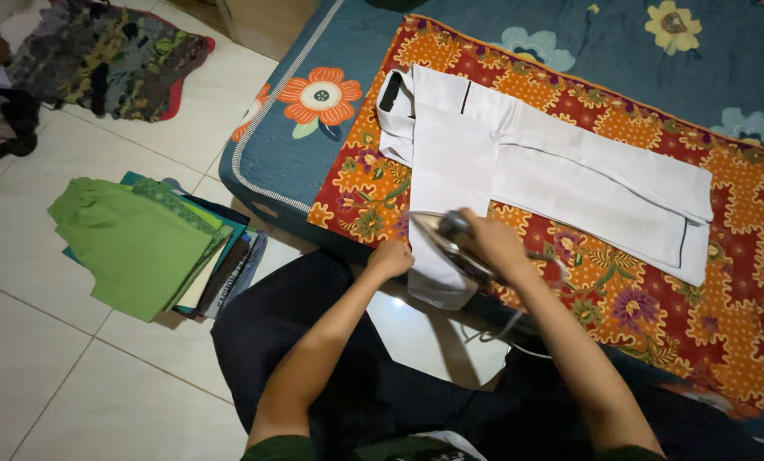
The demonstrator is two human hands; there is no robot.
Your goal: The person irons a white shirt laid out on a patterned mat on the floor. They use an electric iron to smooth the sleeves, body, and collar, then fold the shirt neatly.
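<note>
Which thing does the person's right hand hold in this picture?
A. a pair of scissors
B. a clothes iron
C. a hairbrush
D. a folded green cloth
B: the right hand grips the handle of a clothes iron that rests on the white garment, while the left hand pins the garment's edge on the patterned red cloth.

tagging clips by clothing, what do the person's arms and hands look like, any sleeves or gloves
Both arms are bare from the hands up past the elbows. The left hand and right hand wear no gloves, and no rings or watch are visible. Dark green short sleeves show only at the bottom edge of the picture.
</note>
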